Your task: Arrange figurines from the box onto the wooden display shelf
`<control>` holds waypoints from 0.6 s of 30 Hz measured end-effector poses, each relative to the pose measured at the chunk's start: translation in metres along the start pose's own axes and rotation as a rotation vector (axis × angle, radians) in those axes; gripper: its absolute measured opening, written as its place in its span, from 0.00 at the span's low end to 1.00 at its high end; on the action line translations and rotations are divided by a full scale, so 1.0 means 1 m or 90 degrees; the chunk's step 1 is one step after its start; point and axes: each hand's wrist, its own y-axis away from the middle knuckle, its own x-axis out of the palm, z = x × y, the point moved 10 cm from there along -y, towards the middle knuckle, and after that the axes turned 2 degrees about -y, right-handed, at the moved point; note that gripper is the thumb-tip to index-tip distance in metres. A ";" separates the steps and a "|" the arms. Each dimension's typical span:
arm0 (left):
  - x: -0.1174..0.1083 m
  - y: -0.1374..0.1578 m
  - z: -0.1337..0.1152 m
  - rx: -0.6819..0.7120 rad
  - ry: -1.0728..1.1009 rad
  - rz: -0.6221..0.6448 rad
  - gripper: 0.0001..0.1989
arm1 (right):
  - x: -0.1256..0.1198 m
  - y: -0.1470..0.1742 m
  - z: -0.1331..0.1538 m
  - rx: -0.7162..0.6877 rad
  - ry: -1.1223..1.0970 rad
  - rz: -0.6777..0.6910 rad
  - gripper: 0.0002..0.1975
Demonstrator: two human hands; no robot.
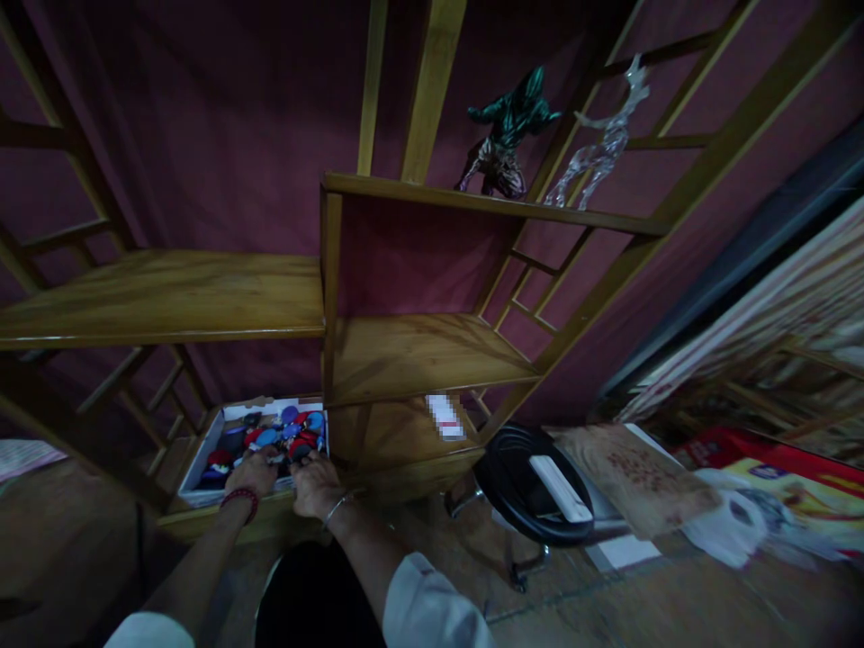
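On the low shelf at the left stands a shallow white box (195,468) without a lid. Small rounded items (290,432) in blue, red, purple and black lie heaped in it; their kind is too dim to make out. My left hand (253,477), a dark red bracelet at its wrist, reaches over the box's near edge onto the pile. Beside it on the right, my right hand (316,484) with a silver bangle also touches the items. The fingers of both hands look stretched out and apart, their tips partly lost among dark pieces.
The wooden shelf unit (168,292) rises around the box, its shelf board above. A dark green figurine (509,135) and a clear deer figure (600,148) stand higher up. At right are a black stool (499,477) bearing a white box (560,489) and a plastic bag (725,517).
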 end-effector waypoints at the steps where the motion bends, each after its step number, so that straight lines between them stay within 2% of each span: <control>1: -0.001 0.000 0.000 0.003 0.001 -0.002 0.19 | 0.000 0.000 0.000 -0.001 0.002 0.012 0.19; 10: 0.003 -0.004 0.003 0.018 0.024 0.003 0.16 | -0.002 -0.002 -0.002 0.011 -0.037 0.038 0.14; 14: 0.005 -0.008 0.006 0.007 0.026 -0.016 0.17 | -0.009 -0.005 -0.012 0.043 -0.116 -0.007 0.15; 18: 0.007 -0.012 0.007 0.006 0.021 -0.012 0.19 | -0.016 -0.010 -0.016 0.018 -0.202 -0.043 0.16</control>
